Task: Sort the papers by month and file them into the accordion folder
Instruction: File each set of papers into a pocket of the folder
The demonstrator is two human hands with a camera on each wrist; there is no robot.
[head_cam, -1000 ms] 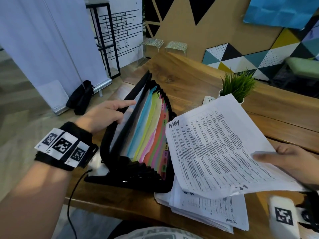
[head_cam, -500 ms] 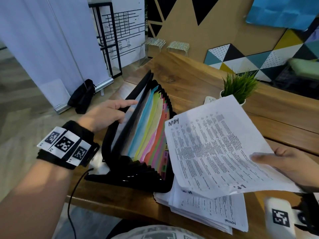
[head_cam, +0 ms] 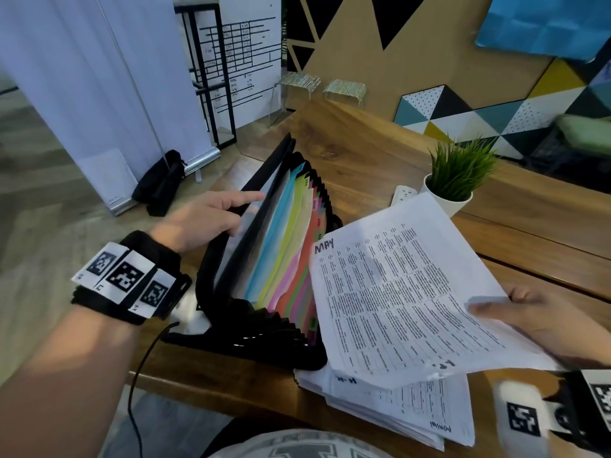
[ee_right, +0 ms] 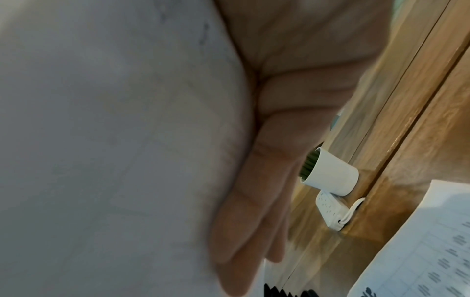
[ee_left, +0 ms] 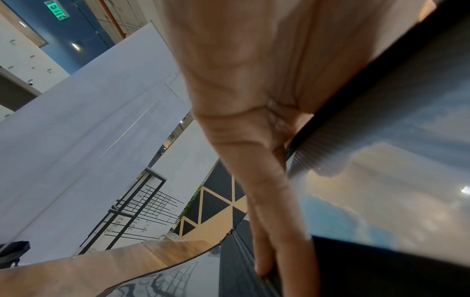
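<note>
A black accordion folder [head_cam: 264,328] stands open on the wooden table, its coloured dividers fanned out with month tabs along their right edge. My left hand [head_cam: 211,214] pinches the folder's left cover [ee_left: 381,130], index finger straight along its top edge, and holds it apart from the dividers. My right hand [head_cam: 542,322] grips printed sheets headed MAY [head_cam: 403,292], thumb on top and fingers [ee_right: 254,211] underneath. The sheets hover just right of the folder, above a stack of more printed papers [head_cam: 413,411].
A small green plant in a white pot [head_cam: 454,183] and a white power strip [head_cam: 404,193] sit behind the held sheets. The table's near edge [head_cam: 211,388] runs under the folder. Left of the table are the floor, a black bag [head_cam: 162,183] and a metal rack.
The MAY sheets have sunk slightly toward the folder. My left hand keeps the same hold on the cover.
</note>
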